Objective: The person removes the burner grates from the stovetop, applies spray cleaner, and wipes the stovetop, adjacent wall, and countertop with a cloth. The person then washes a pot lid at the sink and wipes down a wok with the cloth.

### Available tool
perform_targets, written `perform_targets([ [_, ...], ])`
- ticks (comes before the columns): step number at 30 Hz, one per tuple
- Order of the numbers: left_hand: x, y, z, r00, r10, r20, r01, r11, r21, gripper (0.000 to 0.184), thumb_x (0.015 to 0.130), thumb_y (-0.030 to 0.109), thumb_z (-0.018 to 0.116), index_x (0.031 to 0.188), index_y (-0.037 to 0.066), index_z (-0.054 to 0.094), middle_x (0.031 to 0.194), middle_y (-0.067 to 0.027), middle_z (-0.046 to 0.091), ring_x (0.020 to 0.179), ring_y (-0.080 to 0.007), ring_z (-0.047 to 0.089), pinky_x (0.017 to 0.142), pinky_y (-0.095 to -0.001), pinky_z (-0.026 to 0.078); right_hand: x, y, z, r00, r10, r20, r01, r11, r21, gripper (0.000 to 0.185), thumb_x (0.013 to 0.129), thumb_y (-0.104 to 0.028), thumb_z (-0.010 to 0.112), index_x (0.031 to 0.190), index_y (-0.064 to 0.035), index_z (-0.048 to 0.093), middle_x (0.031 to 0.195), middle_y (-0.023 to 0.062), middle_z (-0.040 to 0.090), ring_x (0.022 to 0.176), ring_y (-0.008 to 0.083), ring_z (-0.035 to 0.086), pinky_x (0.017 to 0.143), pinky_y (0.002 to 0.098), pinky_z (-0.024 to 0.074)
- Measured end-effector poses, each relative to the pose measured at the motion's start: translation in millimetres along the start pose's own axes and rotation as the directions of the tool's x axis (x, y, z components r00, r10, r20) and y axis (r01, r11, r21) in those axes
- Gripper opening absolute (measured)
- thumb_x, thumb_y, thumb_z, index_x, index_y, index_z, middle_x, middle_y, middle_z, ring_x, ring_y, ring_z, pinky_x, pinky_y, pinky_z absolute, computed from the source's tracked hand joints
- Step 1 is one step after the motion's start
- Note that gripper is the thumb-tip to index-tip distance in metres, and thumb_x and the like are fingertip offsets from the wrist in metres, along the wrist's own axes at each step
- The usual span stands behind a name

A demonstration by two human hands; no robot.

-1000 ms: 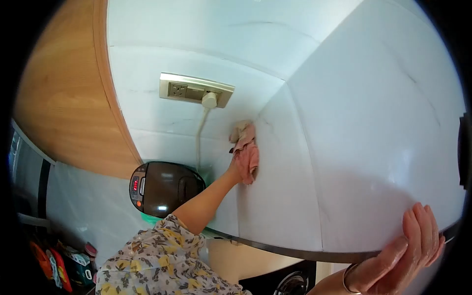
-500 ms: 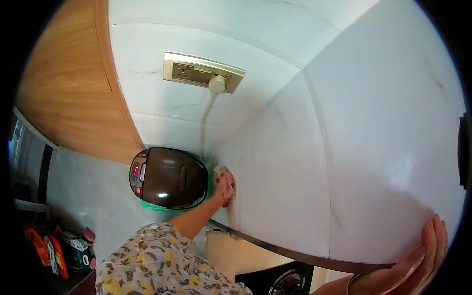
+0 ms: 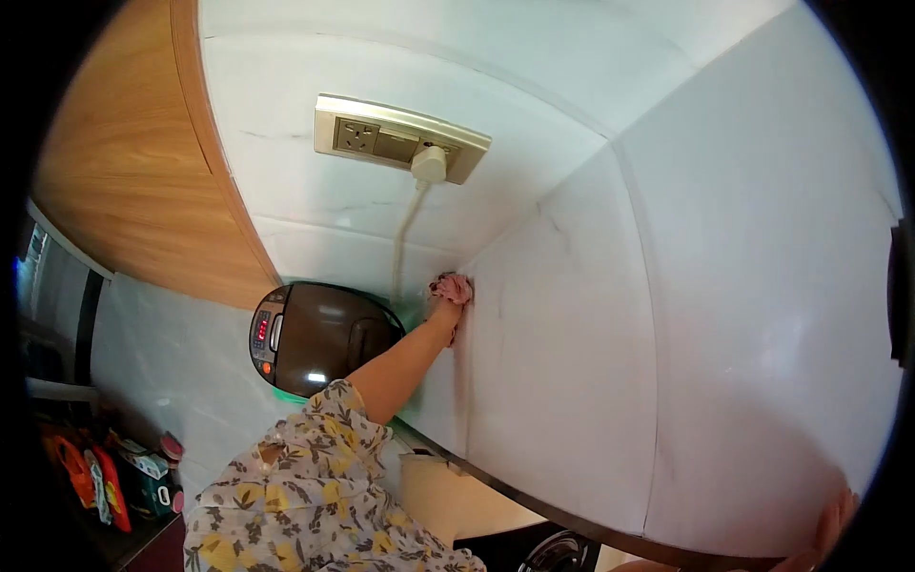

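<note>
A wood-grain panel [image 3: 124,143] rises to the upper left of a rice cooker [image 3: 329,334] in a tiled kitchen corner, with a clutter of bright packages [image 3: 110,481] to the cooker's lower left. Above the cooker, a wall socket plate [image 3: 402,138] takes a white plug [image 3: 429,165], whose cord [image 3: 405,229] drops behind the appliance.

Just right of the cooker, the person's left hand [image 3: 445,312], reached out from a floral sleeve [image 3: 305,467], grips a bunched pink cloth [image 3: 454,287] at the seam where two marbled walls meet. Part of a stove [image 3: 558,553] shows to the cooker's lower right, and well beyond it, far to the cooker's right, is the right hand [image 3: 834,524], near the dark edge of the side wall.

The cloth work appears to be under way at the corner. Faint marks show on the walls, but which stretches have been wiped and which are left cannot be told.

The left fingertips are lost in the cloth's folds. The right hand is dim and cut off by the lens's dark rim, its fingers' grip or spread unreadable. The cooker hides the wall's foot behind it.
</note>
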State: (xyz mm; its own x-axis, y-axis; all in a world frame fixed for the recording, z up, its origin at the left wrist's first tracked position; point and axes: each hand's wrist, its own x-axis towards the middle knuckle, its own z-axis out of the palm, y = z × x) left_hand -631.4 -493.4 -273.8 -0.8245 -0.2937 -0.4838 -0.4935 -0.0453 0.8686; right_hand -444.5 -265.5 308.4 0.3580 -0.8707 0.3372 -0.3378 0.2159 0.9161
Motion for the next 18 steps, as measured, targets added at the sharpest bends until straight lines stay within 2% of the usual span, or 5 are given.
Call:
perform_targets([
  [2,10.0,5.5,-2.2,0.995,0.063,0.078,-0.091,0.892,0.442,0.055,0.088,0.041,0.045,0.137,0.017,0.042,0.131,-0.0119,0.047,0.121,-0.0317,0.042,0.107,-0.0451,0.029,-3.8,0.4,-3.3,0.999,0.028,0.015,-0.027,0.999,-0.026,0.031,0.094,-0.014,0.046,0.081,0.0028,0.069,0.077,0.0136,0.07,0.072,0.0235,0.066,0.073,0.0321,0.0441],
  [4,15.0,5.6,4.2,0.971,0.166,0.17,-0.219,0.351,0.91,0.059,0.085,0.042,0.048,0.139,0.018,0.041,0.132,-0.0123,0.045,0.121,-0.0316,0.039,0.107,-0.0451,0.027,0.3,-7.4,-4.5,0.996,0.083,0.023,-0.082,0.995,-0.056,0.032,0.094,-0.014,0.046,0.081,0.0028,0.069,0.077,0.0137,0.07,0.072,0.0235,0.066,0.072,0.0321,0.0442],
  [6,21.8,1.2,11.5,0.936,0.257,0.238,-0.206,-0.148,0.967,0.064,0.082,0.042,0.052,0.141,0.02,0.041,0.133,-0.0127,0.043,0.122,-0.0316,0.037,0.108,-0.0452,0.025,4.0,-13.6,-3.9,0.993,0.112,0.028,-0.109,0.991,-0.083,0.032,0.094,-0.015,0.046,0.081,0.0027,0.069,0.077,0.0137,0.07,0.072,0.0235,0.066,0.072,0.0321,0.0444],
  [8,26.0,-2.3,12.2,0.924,0.313,0.22,-0.131,-0.281,0.951,0.069,0.079,0.043,0.055,0.142,0.021,0.04,0.134,-0.0131,0.041,0.123,-0.0315,0.034,0.108,-0.0452,0.024,6.2,-18.5,-3.2,0.99,0.136,0.033,-0.132,0.986,-0.1,0.032,0.094,-0.015,0.046,0.081,0.0027,0.069,0.077,0.0138,0.07,0.072,0.0235,0.066,0.072,0.0322,0.0446],
  [18,30.4,50.7,-23.3,0.814,-0.462,0.353,-0.39,0.017,0.921,0.073,0.082,0.041,0.056,0.146,0.013,0.036,0.145,-0.014,0.034,0.132,-0.0271,0.031,0.109,-0.0412,0.028,9.2,-38.1,8.8,0.976,0.213,0.037,-0.207,0.969,-0.134,0.032,0.094,-0.016,0.046,0.081,0.0024,0.069,0.077,0.0141,0.07,0.071,0.0236,0.066,0.072,0.0323,0.0453],
])
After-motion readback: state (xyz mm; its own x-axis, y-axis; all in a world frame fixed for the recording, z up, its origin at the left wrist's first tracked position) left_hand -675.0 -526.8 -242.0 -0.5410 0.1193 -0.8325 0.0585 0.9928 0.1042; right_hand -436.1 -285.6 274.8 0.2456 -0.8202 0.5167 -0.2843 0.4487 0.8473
